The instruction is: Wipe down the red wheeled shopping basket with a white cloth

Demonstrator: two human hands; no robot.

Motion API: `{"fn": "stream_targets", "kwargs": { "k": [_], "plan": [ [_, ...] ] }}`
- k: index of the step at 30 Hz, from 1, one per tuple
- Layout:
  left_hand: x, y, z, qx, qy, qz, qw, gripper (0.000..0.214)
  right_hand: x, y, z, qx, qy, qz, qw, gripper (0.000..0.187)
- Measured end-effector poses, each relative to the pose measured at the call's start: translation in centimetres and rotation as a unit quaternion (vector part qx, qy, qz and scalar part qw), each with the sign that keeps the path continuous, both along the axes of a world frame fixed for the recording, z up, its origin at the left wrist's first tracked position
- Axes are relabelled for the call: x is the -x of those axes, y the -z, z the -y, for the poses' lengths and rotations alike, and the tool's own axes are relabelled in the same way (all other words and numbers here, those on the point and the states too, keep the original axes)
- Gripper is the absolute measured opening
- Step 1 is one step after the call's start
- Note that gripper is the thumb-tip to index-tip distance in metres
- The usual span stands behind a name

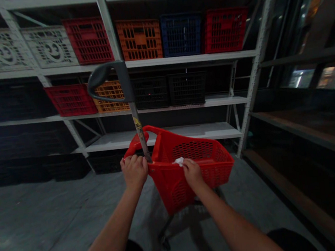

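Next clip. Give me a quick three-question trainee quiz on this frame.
1. True or false: the right hand holds a white cloth on the rim of the red basket.
2. Which crate stands directly right of the upper-row orange crate? A) blue B) white C) black
3. Fill in: the left hand grips the basket rim beside the grey-handled ____.
Key: 1 true; 2 A, the blue crate; 3 pole.

a dim storeroom or warehouse: tall metal shelving (178,61) stacked with plastic crates (138,39) in red, orange, blue, white and black, a bare concrete floor (45,220), and a red wheeled shopping basket (190,167).
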State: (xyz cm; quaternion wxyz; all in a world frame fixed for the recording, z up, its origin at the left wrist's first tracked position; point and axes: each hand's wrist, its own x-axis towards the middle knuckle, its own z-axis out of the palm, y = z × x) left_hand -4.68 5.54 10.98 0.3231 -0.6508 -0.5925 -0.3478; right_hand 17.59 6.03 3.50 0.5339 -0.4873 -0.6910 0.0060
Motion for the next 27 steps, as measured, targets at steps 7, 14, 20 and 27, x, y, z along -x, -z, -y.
{"fn": "stream_targets", "kwargs": {
  "k": [7,14,20,27],
  "plan": [
    [0.4,0.0,0.3,0.008,0.003,-0.005,1.000,0.026,6.3,-2.6,0.4,-0.010,-0.064,0.046,0.997,0.017],
    [2.4,0.5,-0.5,-0.002,-0.007,-0.035,0.999,0.028,-6.2,3.0,0.8,0.046,0.063,0.053,0.996,0.022],
    [3.2,1.0,-1.6,0.005,-0.006,-0.026,1.000,0.031,-6.0,2.6,0.8,0.100,0.107,0.063,0.987,0.019],
    [2.8,0.9,-0.6,0.008,0.012,-0.006,1.000,0.030,7.0,-2.7,0.5,0.052,-0.025,0.073,0.996,0.024]
  ]
}}
